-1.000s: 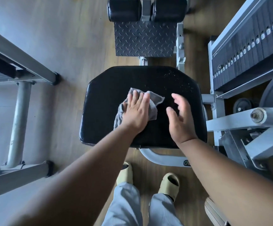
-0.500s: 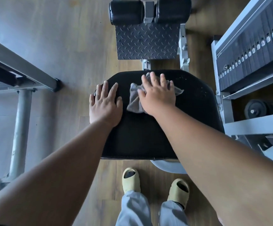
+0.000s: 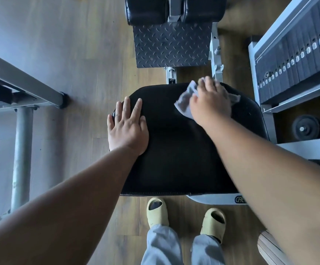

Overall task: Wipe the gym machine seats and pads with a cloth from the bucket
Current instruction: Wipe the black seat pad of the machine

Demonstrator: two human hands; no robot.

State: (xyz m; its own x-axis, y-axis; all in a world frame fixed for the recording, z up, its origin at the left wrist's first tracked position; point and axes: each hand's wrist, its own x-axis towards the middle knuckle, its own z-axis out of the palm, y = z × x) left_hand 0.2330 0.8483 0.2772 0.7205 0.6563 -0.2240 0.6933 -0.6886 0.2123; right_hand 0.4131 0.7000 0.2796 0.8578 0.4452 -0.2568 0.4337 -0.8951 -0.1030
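A black padded seat fills the middle of the head view, seen from above. My right hand presses a crumpled grey cloth flat against the seat's far right part, near its back edge. Cloth corners stick out on both sides of the hand. My left hand lies flat, fingers spread, on the seat's left edge and holds nothing. Two black roller pads sit beyond the seat at the top. No bucket is in view.
A checker-plate footrest lies beyond the seat. A weight stack and grey frame stand at the right. Another machine's grey bars are at the left. My feet in pale sandals stand on the wooden floor below the seat.
A second ago my left hand held the cloth mid-seat. The cloth passed to my right hand, which has slid it to the seat's far right. My left hand settled on the left edge.
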